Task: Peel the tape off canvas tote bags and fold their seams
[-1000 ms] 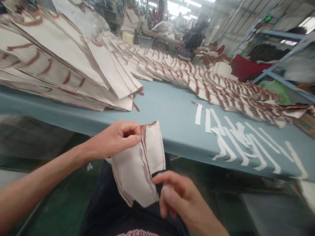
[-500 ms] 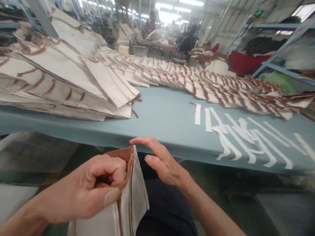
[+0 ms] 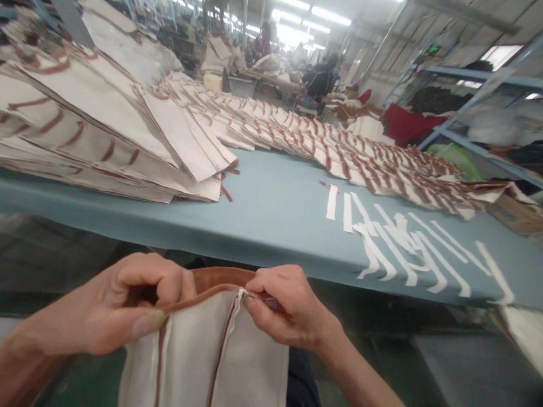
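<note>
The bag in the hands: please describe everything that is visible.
The bag looks like cream cloth, with brown edging around its open top and brown lines along two seams. It hangs mouth upward in front of the table, its bottom out of frame. The left hand and right hand each pinch its rim.

- Light comes from the white ceiling tubes [image 3: 331, 16] in the upper part, and a strong, hazy glare spreads around them.
- At the right, a small pane [image 3: 501, 57] is also very bright.
- The blue-grey table [image 3: 275, 192] receives soft, even light; beneath it is dim.
- The cream fabric piece [image 3: 190, 350] in front looks pale, with gentle shadows.
- The far background is blurred, and one person's [image 3: 319, 83] head is pixelated.
- Near the side edges, details look smeared and stretched.
</note>
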A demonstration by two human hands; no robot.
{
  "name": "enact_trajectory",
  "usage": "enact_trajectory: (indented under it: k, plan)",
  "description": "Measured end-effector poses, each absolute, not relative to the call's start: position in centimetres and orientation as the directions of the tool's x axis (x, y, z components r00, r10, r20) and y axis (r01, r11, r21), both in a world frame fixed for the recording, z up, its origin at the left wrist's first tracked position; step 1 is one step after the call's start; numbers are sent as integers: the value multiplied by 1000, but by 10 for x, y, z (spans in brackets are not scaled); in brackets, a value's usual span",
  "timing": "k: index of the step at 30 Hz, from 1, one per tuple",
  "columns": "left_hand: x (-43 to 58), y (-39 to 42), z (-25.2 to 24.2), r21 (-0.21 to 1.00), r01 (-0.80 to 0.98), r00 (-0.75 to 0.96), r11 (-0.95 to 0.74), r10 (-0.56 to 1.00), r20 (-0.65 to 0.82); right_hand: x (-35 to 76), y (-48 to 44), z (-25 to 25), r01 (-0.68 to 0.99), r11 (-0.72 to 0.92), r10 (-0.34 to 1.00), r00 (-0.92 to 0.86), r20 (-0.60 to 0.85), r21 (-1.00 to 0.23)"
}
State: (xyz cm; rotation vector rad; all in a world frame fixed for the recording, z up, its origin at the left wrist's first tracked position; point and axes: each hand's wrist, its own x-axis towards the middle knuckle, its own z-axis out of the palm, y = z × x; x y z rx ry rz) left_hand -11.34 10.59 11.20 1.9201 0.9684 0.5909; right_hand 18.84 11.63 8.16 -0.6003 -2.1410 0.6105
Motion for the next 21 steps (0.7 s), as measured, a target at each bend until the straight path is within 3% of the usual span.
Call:
enact_trajectory:
  k: [3,5,8,13,17,21]
  plan:
    - [-108,105,121,899,396,524,-190,850,-51,191,105,94,268,778,602,-578,552,-568]
    - [-105,105,125,849,480,477,-220,878,-43,192,102,101,303,777,606,-600,523,-552]
    - [-97,105,128,778,548,539,-306,841,-49,197,100,111,331,758,624,-621,475,-562]
    - [-67,102,134,729,459,607,-507,779,159,207,100,127,303,694,659,-634,406,-653]
    - [-44,103,138,757,390,628,-524,753,198,209,98,134,268,447,768,-605,212,-853]
    - [-33,110,128,828,367,654,-423,750,94,207,94,121,230,231,844,-531,77,-945]
